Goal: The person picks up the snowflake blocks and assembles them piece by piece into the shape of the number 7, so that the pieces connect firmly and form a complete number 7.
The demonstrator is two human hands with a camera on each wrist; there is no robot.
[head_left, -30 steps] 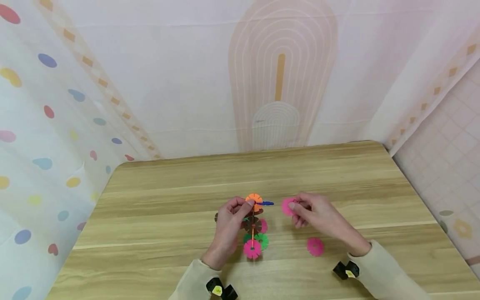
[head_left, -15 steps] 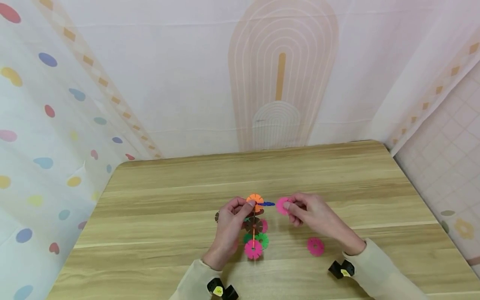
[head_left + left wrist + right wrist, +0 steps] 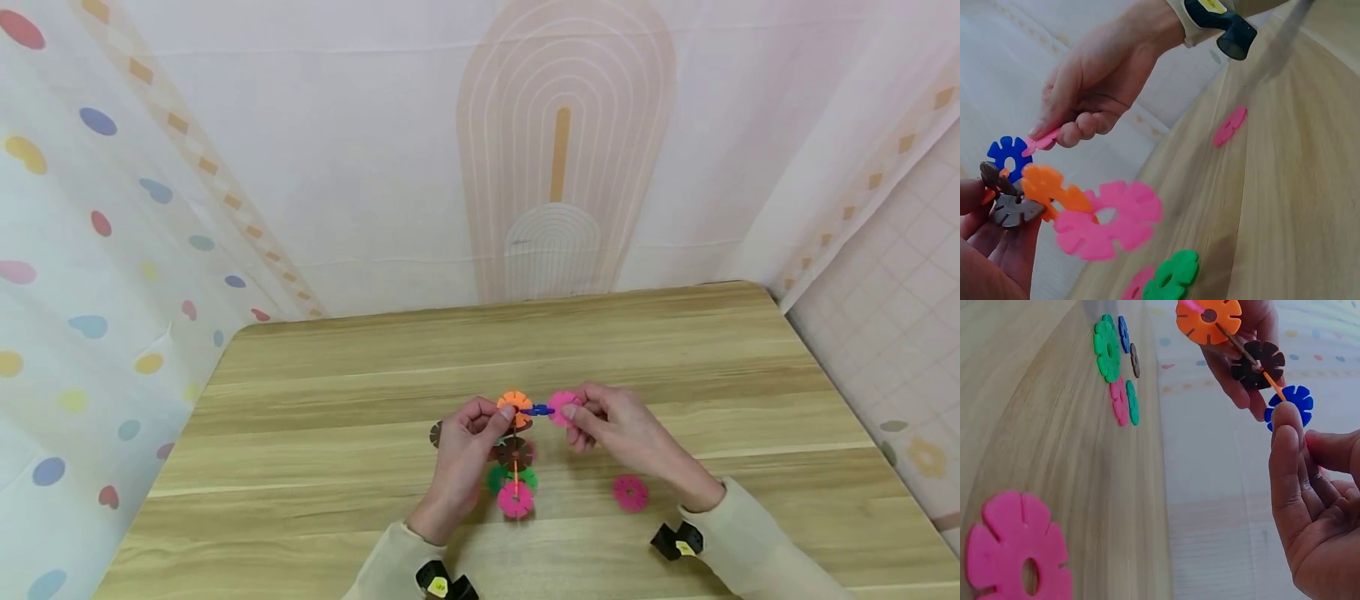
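Left hand (image 3: 459,454) holds the snowflake-disc assembly (image 3: 516,454) up off the counter (image 3: 315,433), fingers curled round its upper end near the orange disc (image 3: 513,403); from the head view those fingers cover part of the build, so exactly which piece they pinch is hard to say. The left wrist view shows only fingertips at the frame's lower left, with a brown disc (image 3: 1011,209) resting against them. A blue disc (image 3: 537,410) sticks out sideways from the top of the assembly. Right hand (image 3: 626,433) pinches a pink disc (image 3: 561,408) between thumb and forefinger, its edge right up against the blue disc; whether the two are slotted together cannot be told. In the right wrist view the pink disc is hidden behind the fingers (image 3: 1286,456), with only the blue disc (image 3: 1290,406) peeking out past them. A spare pink disc (image 3: 631,492) lies flat on the counter near the right wrist. In the right wrist view it is cut off at the bottom edge.
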